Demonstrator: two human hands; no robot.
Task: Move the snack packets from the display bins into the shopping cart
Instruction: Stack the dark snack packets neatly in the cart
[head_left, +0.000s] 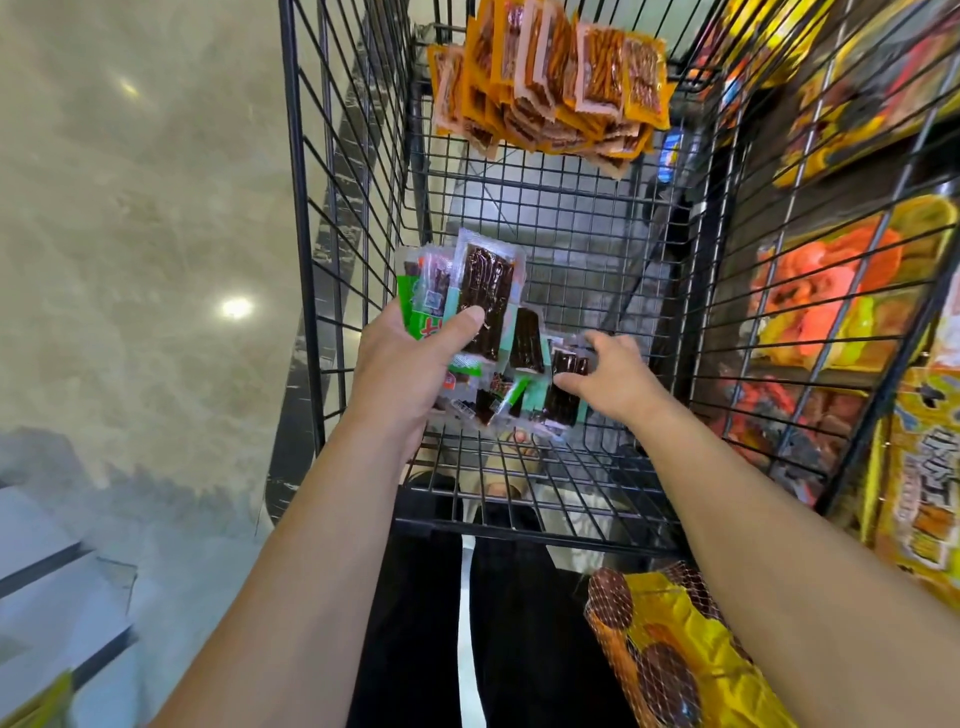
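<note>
Loading cart (571, 218), looks partway: left hand (410, 364) grips green packets (467, 280), right hand (613, 374) spread open over loose packets (524, 395); orange pile (550, 78) already inside.

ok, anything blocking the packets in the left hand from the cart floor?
Nothing solid. The left hand grips green snack packets inside the shopping cart; below lie only loose packets, the right hand beside them.
</note>
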